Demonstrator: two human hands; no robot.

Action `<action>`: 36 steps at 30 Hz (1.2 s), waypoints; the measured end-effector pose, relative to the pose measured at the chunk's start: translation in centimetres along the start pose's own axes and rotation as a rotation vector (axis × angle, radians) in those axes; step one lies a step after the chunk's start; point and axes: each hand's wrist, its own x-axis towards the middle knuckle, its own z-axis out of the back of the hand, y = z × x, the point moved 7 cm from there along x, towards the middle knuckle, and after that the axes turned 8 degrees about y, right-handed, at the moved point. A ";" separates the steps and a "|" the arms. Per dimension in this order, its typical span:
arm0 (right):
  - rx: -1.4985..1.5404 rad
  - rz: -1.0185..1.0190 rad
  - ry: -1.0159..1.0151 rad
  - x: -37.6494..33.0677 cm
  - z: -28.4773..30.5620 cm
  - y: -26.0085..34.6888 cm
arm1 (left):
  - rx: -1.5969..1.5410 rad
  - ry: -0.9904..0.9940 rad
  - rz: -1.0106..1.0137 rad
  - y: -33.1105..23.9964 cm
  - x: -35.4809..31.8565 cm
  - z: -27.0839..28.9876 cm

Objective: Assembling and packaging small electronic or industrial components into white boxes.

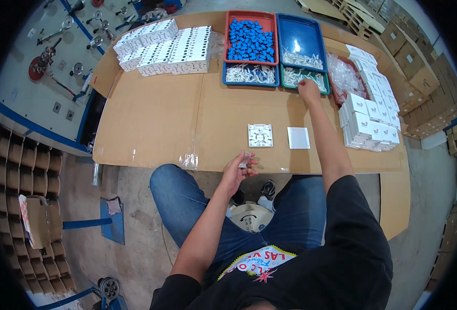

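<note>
My left hand [233,172] is at the table's near edge, fingers curled around a small translucent, whitish piece [245,161] too small to make out fully. My right arm stretches to the far side, where my right hand [309,93] dips into a green tray [289,89] of small white parts. Its fingers look drawn together; whatever is between them is hidden. On the cardboard between the hands lie a square white housing [260,136], its inner details facing up, and a plain white square plate [298,138] to its right.
A red tray [276,31] holds blue pieces. Blue trays with white parts [250,74] stand around it. White boxed units are stacked at far left [174,51] and right [369,121]. Clear plastic bags [344,76] fill another red tray. My knees are under the near edge.
</note>
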 end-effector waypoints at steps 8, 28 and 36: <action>-0.216 -0.293 0.269 3.2 -1.1 -0.1 | -0.008 -0.005 0.026 0.1 -0.3 -0.2; -0.099 -0.483 0.190 2.4 -1.0 0.6 | -0.025 0.010 0.010 -0.4 -0.3 -0.6; -0.049 -0.502 0.232 2.8 -1.6 -0.1 | -0.012 0.021 0.021 0.3 0.0 -0.4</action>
